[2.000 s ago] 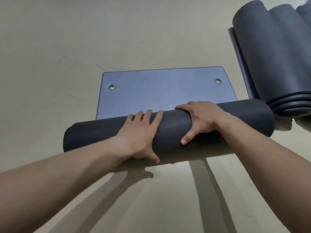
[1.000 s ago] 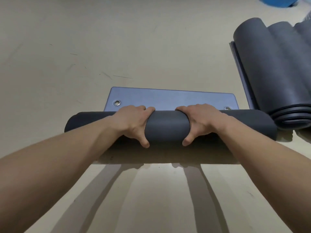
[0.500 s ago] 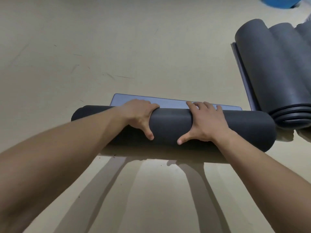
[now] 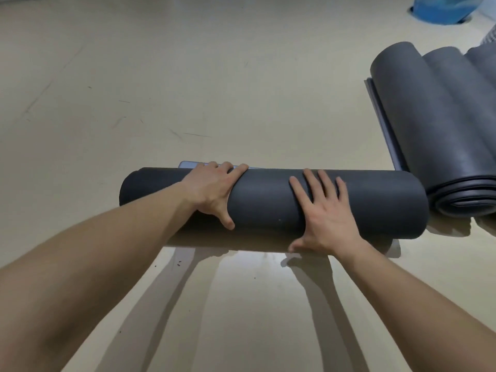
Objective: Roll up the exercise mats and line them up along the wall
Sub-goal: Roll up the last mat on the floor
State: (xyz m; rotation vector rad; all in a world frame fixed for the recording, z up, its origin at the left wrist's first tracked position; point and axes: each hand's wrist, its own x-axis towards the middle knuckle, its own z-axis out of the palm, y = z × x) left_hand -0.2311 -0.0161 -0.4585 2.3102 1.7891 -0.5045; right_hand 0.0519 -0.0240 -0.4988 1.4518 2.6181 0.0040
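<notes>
Dark grey rolled foam exercise mat (image 4: pixel 268 202): where does it lie?

It lies on its side on the glossy beige floor (image 4: pixel 241 76), mid-view, running left to right. It is almost fully rolled. Only a thin pale blue-grey strip of its flat end (image 4: pixel 188 165) shows on the floor behind the roll, towards its left end.

How are the arms and hands placed?

Two bare forearms reach forward from the near corners and meet the roll from the near side. The left hand (image 4: pixel 212 191) sits left of the roll's middle. Its fingers curl over the top to the far side and its thumb points down the near face, so it grasps the roll. The right hand (image 4: pixel 324 218) sits right of the middle, apart from the left one. It lies flat against the near face, fingers straight and spread towards the top, thumb stretched out low by the floor. It presses the roll and clasps nothing.

What else is nearby?

More dark grey rolled mats (image 4: pixel 429 124) lie side by side at the far right, running near to far. The coiled end of the nearest one is just beside the right end of the held roll. A blue object (image 4: pixel 440 9), cut off by the picture's edge, sits far right.
</notes>
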